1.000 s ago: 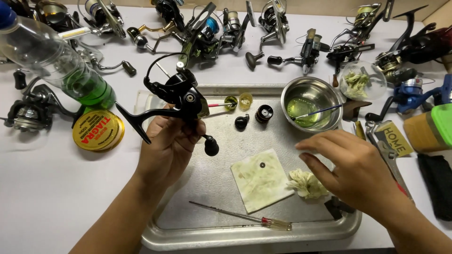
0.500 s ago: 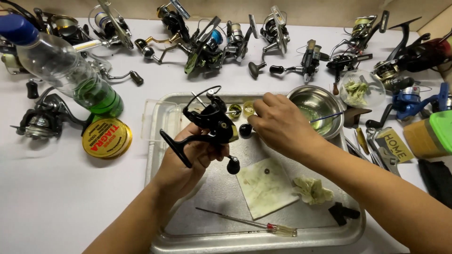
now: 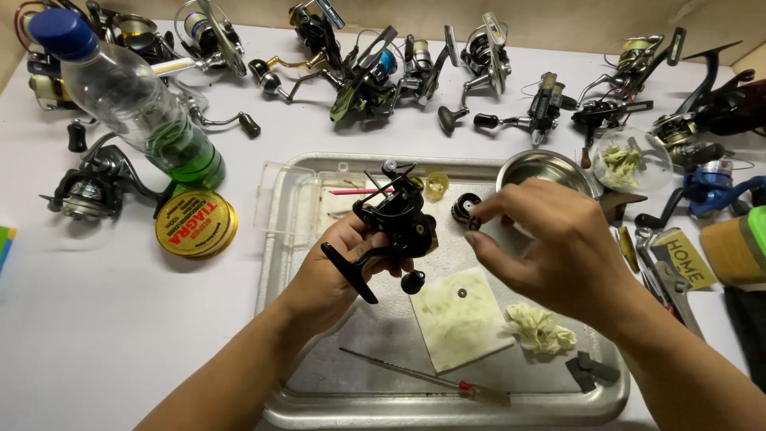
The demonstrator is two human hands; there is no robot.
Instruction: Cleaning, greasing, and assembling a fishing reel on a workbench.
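A white tabletop fills the view, with a strip of tan wall along its far edge; a metal tray sits in the middle, and a row of fishing reels lies across the back of the table; a clear plastic bottle with green liquid leans at the far left beside a round yellow tin; on the tray lie a stained square of paper, a crumpled rag, a thin screwdriver with a red handle and a steel bowl, the bowl partly covered by the right hand; both forearms are cut off by the lower edge, and the tools at the right edge are only partly in view; the small dark part at the right fingertips is too small to make out clearly; the left hand is closed around the foot and stem of a black spinning reel, holding it above the tray with its crank knob hanging down; the right hand is just right of the reel, apart from it, its thumb and forefinger pinching the small dark part beside a black spool piece on the tray.
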